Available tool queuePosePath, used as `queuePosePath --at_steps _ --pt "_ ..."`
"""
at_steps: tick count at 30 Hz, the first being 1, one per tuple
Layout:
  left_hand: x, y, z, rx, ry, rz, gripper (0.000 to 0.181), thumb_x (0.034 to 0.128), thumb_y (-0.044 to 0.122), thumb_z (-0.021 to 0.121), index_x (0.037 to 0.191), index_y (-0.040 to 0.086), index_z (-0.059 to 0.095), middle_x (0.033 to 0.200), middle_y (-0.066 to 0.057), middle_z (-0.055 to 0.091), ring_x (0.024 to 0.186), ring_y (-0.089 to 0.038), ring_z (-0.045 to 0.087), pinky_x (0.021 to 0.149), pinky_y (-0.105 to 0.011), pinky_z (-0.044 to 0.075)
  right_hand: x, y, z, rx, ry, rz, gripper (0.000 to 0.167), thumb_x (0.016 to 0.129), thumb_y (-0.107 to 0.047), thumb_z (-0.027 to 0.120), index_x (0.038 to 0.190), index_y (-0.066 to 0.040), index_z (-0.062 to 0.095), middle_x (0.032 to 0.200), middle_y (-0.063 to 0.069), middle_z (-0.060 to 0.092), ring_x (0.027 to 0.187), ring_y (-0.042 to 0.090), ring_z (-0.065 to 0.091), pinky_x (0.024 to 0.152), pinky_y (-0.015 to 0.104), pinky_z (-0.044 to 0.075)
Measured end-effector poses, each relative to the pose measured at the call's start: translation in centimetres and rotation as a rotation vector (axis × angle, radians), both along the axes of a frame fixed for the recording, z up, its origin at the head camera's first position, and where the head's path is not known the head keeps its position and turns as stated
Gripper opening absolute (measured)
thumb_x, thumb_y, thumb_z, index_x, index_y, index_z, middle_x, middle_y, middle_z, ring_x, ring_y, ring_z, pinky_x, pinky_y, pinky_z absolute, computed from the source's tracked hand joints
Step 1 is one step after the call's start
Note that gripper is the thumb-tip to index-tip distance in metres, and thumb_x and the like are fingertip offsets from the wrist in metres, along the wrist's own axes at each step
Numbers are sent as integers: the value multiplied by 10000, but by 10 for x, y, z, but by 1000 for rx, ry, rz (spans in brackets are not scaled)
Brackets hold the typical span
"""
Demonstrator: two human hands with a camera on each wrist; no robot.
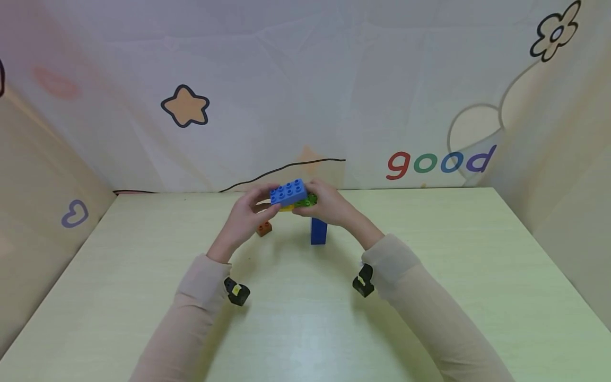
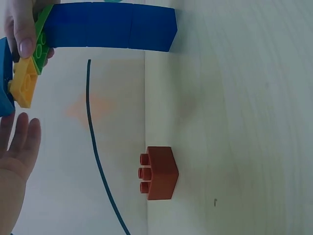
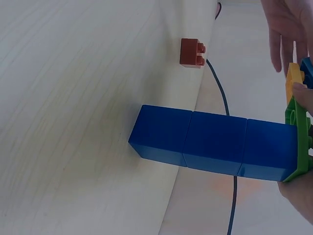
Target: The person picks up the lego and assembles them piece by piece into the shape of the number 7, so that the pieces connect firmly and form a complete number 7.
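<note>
While both hands work at the top of the stack, the studded blue brick point(image 1: 288, 192) sits highest, tilted, over the yellow brick point(image 2: 23, 84). A sliver of gap shows between these two in the left-wrist view; seating appears incomplete. Yellow lies beside and slightly above the green piece point(image 3: 303, 142); that joint is partly covered by a thumb. Green touches the top of the blue tower point(image 3: 215, 142), three blocks high, upright on the desk point(image 1: 296, 318).

Left hand point(image 1: 244, 216): thumb and index finger pinch the left end of the studded brick, other fingers extended. Right hand point(image 1: 330, 204): grasps the green piece, thumb reaching toward yellow.

Technique, as judged: keep the right hand bracing green against the tower, support yellow's overhang from below, level the blue brick, match studs to sockets and press straight down. A sideways push could tip the narrow column.

Containers: none visible. The orange-brown brick point(image 2: 163, 173) rests directly on the desk, apart from the tower, studs up.
</note>
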State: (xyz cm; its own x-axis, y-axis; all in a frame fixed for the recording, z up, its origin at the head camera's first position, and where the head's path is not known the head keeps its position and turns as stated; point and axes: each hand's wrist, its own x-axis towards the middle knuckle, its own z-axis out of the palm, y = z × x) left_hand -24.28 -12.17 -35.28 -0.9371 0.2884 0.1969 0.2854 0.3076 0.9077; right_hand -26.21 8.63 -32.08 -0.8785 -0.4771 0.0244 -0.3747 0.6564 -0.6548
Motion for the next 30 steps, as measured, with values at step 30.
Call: queuePosePath --at_steps 30 --pt "-6 5 -2 15 -93 1 531 903 140 658 1397 143 464 1393 -92 499 1306 -305 492 1024 -453 488 1 2 -18 -108 276 1 767 809 -195 771 1449 -122 355 1399 140 413 1276 316 441 1065 464 446"
